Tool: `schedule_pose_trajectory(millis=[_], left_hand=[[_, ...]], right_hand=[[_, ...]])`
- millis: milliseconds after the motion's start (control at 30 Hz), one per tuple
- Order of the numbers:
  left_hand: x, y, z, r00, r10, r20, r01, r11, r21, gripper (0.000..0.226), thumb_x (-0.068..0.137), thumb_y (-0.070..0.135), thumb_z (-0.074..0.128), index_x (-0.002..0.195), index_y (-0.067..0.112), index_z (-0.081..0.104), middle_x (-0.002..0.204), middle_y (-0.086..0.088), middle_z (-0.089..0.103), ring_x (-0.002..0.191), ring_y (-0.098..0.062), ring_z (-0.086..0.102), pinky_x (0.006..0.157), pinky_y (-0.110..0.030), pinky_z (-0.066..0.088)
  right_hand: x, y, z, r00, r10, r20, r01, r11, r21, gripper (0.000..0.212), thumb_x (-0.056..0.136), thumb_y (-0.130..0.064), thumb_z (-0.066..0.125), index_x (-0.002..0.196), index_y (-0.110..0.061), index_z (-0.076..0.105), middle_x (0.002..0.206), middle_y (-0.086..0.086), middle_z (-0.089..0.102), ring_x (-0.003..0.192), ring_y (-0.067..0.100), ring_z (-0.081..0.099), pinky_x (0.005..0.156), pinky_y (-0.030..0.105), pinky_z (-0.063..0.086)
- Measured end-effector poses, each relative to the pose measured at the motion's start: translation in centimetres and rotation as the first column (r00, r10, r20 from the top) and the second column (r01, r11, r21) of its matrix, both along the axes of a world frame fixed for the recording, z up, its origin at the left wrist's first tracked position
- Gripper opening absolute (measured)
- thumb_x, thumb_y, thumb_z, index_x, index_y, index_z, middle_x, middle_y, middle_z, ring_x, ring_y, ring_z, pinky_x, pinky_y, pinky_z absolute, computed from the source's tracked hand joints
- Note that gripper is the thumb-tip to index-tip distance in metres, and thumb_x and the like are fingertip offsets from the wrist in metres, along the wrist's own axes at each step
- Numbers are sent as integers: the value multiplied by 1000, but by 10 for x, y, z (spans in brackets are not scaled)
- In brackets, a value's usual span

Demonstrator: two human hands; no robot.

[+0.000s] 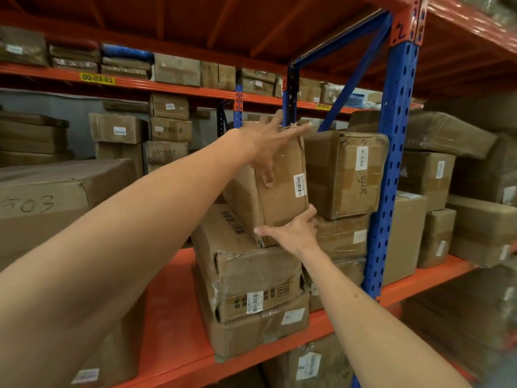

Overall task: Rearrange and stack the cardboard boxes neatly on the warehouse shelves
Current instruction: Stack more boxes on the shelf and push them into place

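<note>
A small cardboard box with a barcode label sits tilted on top of a stack of two worn boxes on the orange shelf. My left hand lies over its top front edge, fingers spread across the top and thumb down the front face. My right hand presses against its lower front corner from below. To its right stands a taller box marked with handwriting, resting on other boxes.
A blue upright post stands just right of the stack. A large box marked 503 fills the shelf's left side. More boxes sit in the right bay and on racks behind.
</note>
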State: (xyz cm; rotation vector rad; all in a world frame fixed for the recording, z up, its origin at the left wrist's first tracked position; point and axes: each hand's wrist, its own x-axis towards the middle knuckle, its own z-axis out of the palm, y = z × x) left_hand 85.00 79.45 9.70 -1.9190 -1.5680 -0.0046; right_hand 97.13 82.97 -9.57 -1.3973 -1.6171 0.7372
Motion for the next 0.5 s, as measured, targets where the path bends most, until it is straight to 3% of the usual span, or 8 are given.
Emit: schedule_pose_trajectory(millis=[100, 233, 367, 500], left_hand=[[9, -3, 6, 959, 49, -280, -66, 997, -49, 156, 52, 53, 97, 153, 56, -22, 165, -12, -34, 155, -46, 7, 114, -61, 39], [15, -9, 17, 900, 137, -414, -202, 972, -117, 162, 53, 36, 101, 149, 58, -27, 153, -10, -53, 155, -46, 7, 115, -60, 37], [2, -17, 18, 854, 53, -517, -72, 997, -16, 145, 68, 22, 94, 156, 49, -17, 159, -11, -45, 138, -40, 40, 98, -44, 52], [-13, -22, 18, 817, 46, -574, -52, 999, 6, 141, 65, 32, 95, 153, 40, -15, 167, -18, -11, 137, -39, 42, 90, -40, 55]], right_hand=[[-6, 1, 2, 995, -31, 95, 30, 999, 15, 167, 47, -71, 95, 159, -14, -16, 167, 23, 6, 156, 41, 9, 126, 58, 22], [-11, 1, -4, 992, -37, 122, 31, 998, 53, 172, 42, -75, 95, 157, -21, -22, 167, 21, 2, 157, 42, 9, 127, 59, 20], [-14, -3, -11, 995, -77, 71, 65, 985, 158, 158, 48, -65, 97, 159, -18, -5, 164, 19, 23, 150, 40, 27, 121, 53, 31], [-15, -9, -10, 988, -99, 119, 64, 960, 271, 149, 48, -66, 96, 156, -17, 7, 156, 17, 34, 143, 39, 39, 116, 54, 38]])
